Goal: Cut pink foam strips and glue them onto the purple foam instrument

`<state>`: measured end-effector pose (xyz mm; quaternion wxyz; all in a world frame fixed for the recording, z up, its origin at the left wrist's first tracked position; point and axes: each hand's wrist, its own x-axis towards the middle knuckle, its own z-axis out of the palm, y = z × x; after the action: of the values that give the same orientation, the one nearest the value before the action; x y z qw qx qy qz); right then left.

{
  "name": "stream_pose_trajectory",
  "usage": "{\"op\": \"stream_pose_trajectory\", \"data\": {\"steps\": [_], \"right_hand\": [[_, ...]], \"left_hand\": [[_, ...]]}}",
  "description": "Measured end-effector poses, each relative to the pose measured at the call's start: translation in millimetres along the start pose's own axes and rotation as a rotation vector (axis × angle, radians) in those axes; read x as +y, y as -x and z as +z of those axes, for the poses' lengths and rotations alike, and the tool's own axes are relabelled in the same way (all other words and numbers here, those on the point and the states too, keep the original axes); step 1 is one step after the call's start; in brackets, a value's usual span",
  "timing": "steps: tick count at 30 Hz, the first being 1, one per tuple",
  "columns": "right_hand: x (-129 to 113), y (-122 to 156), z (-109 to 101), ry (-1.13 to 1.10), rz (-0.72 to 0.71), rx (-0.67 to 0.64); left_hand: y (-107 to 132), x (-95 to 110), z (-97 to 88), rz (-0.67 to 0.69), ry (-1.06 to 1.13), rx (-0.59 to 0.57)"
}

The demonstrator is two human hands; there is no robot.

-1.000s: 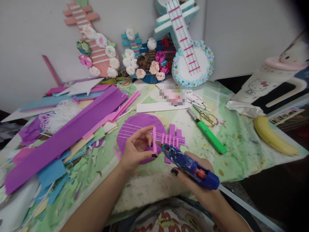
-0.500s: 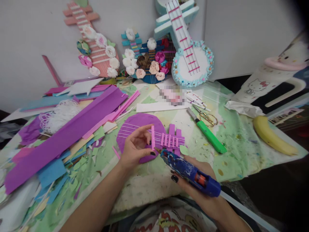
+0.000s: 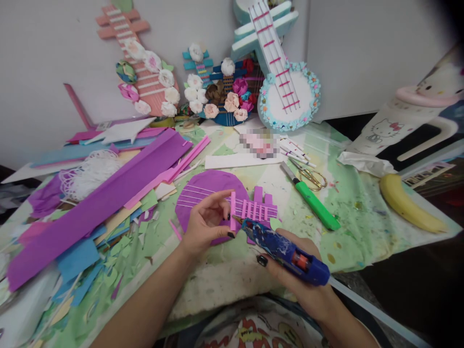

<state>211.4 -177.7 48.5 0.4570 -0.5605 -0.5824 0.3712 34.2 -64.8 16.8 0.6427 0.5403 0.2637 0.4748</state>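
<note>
Two bare hands meet over the desk (image 3: pixel 350 241), and both are occupied. The left hand (image 3: pixel 203 224) is curved into a loose ring, half open, with a narrow pink strip (image 3: pixel 233 205) spanned between forefinger at the far end and thumb at the near end. The right hand (image 3: pixel 290 280) is closed around a blue glue gun (image 3: pixel 277 244), whose body hides most of the fingers; a dark-nailed thumb shows on the near side. The gun's metal tip points at the strip's middle, and from where I stand I can't tell whether it touches.

Behind and partly under the left hand lies a flat purple guitar (image 3: pixel 217 181), many-sided and smooth-faced, with thin white strings along it and short pink bars laid across its neck. The gun is streaked with whitish residue, and a long translucent glue stick (image 3: pixel 373 309) runs out its back.

A pale green cloth, stained with paint, covers the desk. To the left, a long, creased purple sheet (image 3: pixel 105 203) lies beside a fluffy tangle of white string (image 3: pixel 90 174) and a litter of cut paper. To the right lie a green-handled knife (image 3: pixel 319 205), gold-handled scissors (image 3: pixel 319 179) and a yellow banana (image 3: pixel 409 203).
</note>
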Motion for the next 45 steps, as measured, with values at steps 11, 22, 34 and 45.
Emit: {"op": "stream_pose_trajectory", "data": {"steps": [11,22,34,45], "right_hand": [[20,10,2,-0.268,0.135,0.054],[35,-8,15,-0.683,0.222,0.068],[43,-14,15,-0.75,0.229,0.063],[29,1,7,-0.624,0.195,-0.1]], "left_hand": [[0,0,4.0,-0.036,0.112,0.028],[4,4,8.9,-0.126,0.152,-0.015],[6,2,12.7,-0.169,0.221,-0.051],[5,-1,11.1,-0.103,0.234,-0.044]]}}
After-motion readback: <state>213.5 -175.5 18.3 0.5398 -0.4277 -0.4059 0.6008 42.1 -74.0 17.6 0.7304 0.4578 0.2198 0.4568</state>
